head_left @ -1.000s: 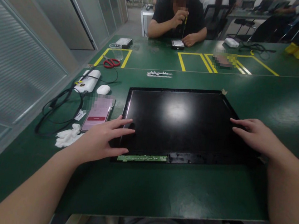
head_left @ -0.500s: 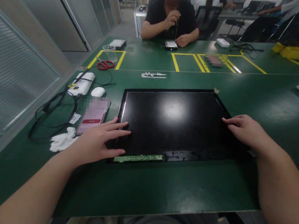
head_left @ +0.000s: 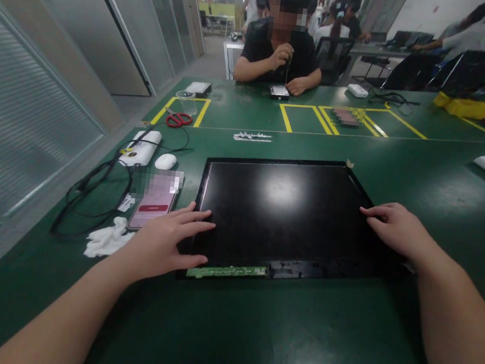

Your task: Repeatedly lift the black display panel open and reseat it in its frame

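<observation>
Office-like workroom: glass partitions (head_left: 17, 121), monitors (head_left: 406, 39), yellow-taped green worktable (head_left: 270, 325)

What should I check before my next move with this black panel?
1. Left hand at the panel's left edge: ok.
2. Right hand at its right edge: ok.
3. Black panel lying on the green table: ok.
4. Left thumb off the green circuit board: cannot tell; they meet in view.
5. Red-handled scissors away from the panel: ok.
6. Left side free of loose things: not ok; the phone lies beside the left hand.
</observation>
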### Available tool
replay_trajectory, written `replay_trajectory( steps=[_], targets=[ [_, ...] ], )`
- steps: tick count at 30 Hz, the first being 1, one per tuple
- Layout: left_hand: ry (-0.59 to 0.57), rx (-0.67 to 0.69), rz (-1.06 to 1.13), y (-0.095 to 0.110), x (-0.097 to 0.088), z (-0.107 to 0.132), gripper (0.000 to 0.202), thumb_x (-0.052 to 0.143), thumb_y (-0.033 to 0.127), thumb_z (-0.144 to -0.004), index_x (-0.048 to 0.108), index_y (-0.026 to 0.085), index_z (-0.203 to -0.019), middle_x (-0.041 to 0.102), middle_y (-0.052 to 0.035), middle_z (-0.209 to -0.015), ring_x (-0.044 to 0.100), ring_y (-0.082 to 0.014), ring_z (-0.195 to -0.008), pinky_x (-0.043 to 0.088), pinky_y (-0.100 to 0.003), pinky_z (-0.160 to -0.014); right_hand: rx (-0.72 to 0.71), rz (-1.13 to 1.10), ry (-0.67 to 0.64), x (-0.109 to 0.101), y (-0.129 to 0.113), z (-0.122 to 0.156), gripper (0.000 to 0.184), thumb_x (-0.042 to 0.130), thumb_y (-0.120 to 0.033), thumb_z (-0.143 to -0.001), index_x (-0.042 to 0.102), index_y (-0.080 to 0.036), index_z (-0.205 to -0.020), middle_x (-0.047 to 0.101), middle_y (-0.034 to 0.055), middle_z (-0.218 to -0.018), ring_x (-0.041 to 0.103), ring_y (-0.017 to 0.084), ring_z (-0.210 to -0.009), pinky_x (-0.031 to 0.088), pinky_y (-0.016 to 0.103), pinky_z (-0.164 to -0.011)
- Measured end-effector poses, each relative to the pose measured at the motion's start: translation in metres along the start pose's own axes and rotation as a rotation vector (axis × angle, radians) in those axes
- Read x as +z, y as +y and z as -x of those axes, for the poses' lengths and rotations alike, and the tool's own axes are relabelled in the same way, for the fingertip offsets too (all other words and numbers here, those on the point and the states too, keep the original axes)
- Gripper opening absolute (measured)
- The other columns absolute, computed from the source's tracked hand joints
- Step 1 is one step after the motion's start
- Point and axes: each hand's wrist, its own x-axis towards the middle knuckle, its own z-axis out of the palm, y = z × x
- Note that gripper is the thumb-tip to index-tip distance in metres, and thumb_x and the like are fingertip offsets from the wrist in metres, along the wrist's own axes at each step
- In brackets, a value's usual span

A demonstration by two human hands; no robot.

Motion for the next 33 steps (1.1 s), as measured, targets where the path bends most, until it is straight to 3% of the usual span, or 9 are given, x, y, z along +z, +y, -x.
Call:
replay_trajectory(
  steps=[5, 9, 13, 20, 27, 33],
  targets=[
    [-0.105, -0.061, -0.021, 0.013, -0.013, -0.008, 0.064, 0.083, 0.053, -0.087, 0.077, 0.021, -0.142, 0.066, -0.0158, -0.158, 0.054, -0.0452, -0.153, 0.049, -0.061, -0.122, -0.025, 0.066, 0.016, 0.004, 0.001, -0.006, 0.044, 0.052, -0.029, -0.099, 0.083, -0.012, -0.126, 0.074, 0.0191, -0.132, 0.071, 0.028, -0.116, 0.054, 0.036, -0.102],
    [-0.116, -0.087, -0.010, 0.018, -0.018, -0.012, 0.065, 0.086, 0.053, -0.083, 0.078, 0.023, -0.140, 0.069, -0.0141, -0.155, 0.054, -0.0430, -0.153, 0.046, -0.058, -0.125, -0.023, 0.081, 0.042, 0.006, 0.004, -0.012, 0.042, 0.053, -0.029, -0.097, 0.085, -0.016, -0.120, 0.077, 0.0171, -0.130, 0.073, 0.028, -0.113, 0.055, 0.035, -0.096],
    [-0.156, -0.105, -0.017, 0.022, -0.023, -0.016, 0.068, 0.088, 0.051, -0.082, 0.077, 0.022, -0.142, 0.068, -0.0146, -0.157, 0.055, -0.0426, -0.153, 0.045, -0.058, -0.126, -0.034, 0.040, -0.021, 0.004, 0.006, -0.019, 0.041, 0.052, -0.027, -0.096, 0.086, -0.018, -0.117, 0.079, 0.0146, -0.129, 0.074, 0.029, -0.115, 0.056, 0.034, -0.092],
    [-0.277, -0.170, -0.055, 0.038, -0.040, -0.028, 0.068, 0.092, 0.047, -0.080, 0.076, 0.022, -0.142, 0.069, -0.0159, -0.155, 0.062, -0.0428, -0.146, 0.051, -0.056, -0.120, -0.016, 0.018, -0.026, 0.000, 0.007, -0.031, 0.035, 0.056, -0.025, -0.090, 0.088, -0.021, -0.106, 0.084, 0.0109, -0.107, 0.078, 0.028, -0.096, 0.057, 0.035, -0.084],
    [-0.209, -0.150, -0.035, 0.035, -0.040, -0.035, 0.050, 0.089, 0.049, -0.080, 0.082, 0.029, -0.126, 0.079, -0.0118, -0.135, 0.078, -0.0380, -0.115, 0.060, -0.047, -0.097, -0.074, -0.056, -0.020, 0.001, 0.014, -0.037, 0.027, 0.064, -0.024, -0.082, 0.089, -0.026, -0.093, 0.085, 0.0098, -0.107, 0.080, 0.032, -0.101, 0.059, 0.040, -0.086],
    [-0.130, -0.203, -0.076, 0.038, -0.037, -0.043, 0.026, 0.073, 0.041, -0.094, 0.083, 0.029, -0.114, 0.082, -0.0085, -0.113, 0.081, -0.0306, -0.096, 0.060, -0.040, -0.087, -0.063, -0.099, -0.015, 0.003, 0.012, -0.040, 0.024, 0.065, -0.021, -0.081, 0.088, -0.026, -0.088, 0.085, 0.0083, -0.102, 0.080, 0.030, -0.101, 0.059, 0.039, -0.089]
  ],
)
